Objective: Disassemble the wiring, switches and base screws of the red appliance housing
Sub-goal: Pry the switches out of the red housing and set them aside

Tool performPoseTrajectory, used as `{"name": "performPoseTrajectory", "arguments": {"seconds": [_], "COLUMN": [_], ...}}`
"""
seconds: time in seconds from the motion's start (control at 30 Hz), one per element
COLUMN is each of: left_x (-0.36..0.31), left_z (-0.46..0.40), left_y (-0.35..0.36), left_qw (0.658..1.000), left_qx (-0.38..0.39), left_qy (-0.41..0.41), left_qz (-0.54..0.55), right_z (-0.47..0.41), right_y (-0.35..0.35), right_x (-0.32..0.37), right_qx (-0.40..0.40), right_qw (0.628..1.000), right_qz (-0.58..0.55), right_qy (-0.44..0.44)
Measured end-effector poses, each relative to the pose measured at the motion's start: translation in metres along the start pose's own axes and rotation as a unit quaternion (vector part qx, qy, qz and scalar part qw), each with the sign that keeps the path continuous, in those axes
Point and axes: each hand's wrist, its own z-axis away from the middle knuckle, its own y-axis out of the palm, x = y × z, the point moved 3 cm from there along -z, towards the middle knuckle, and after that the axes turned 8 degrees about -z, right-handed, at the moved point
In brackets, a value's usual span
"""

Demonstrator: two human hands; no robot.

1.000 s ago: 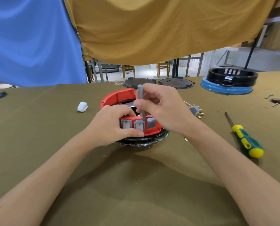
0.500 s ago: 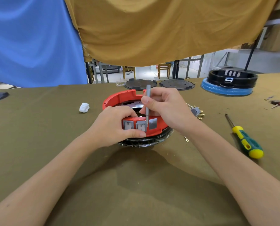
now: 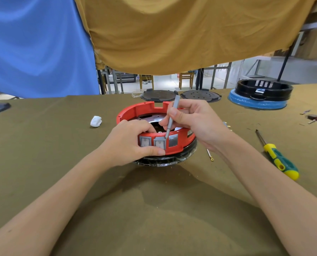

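Hands work at a red appliance housing (image 3: 135, 110) sitting mid-table on an olive cloth-covered table (image 3: 154, 209), atop a black ring base; the left hand (image 3: 130, 143) grips the housing's near wall, thumb pressed under two grey rocker switches (image 3: 152, 143), fingers curled over the rim; the right hand (image 3: 194, 120) pinches a slim grey tool (image 3: 171, 117) like a pen, its tip touching the upper right corner of the second switch; beside that switch is an open rectangular slot (image 3: 173, 140); well to the right lies a yellow-and-green screwdriver (image 3: 277, 159); a white crumpled wad (image 3: 96, 121) lies left of the housing; black round lids (image 3: 179, 96) rest at the far edge.
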Motion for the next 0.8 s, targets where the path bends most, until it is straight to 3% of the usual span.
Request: {"name": "performPoseTrajectory", "arguments": {"seconds": [0.2,0.43,0.57,0.8], "left_x": [0.000,0.001,-0.003,-0.005], "left_z": [0.000,0.000,0.000,-0.001], "left_y": [0.001,0.001,0.000,0.000], "left_qw": [1.000,1.000,1.000,1.000], "left_qx": [-0.006,-0.013,-0.012,-0.016], "left_qy": [0.001,0.004,0.013,0.009], "left_qz": [-0.002,-0.015,0.004,0.003], "right_z": [-0.003,0.002,0.005,0.003], "right_y": [0.000,0.005,0.022,0.032], "right_x": [0.000,0.006,0.002,0.004], "right_qx": [0.004,-0.006,0.039,0.042], "right_qw": [1.000,0.996,0.993,0.963], "right_qz": [-0.003,-0.044,0.034,0.238], "right_qy": [0.024,-0.077,-0.105,-0.118]}}
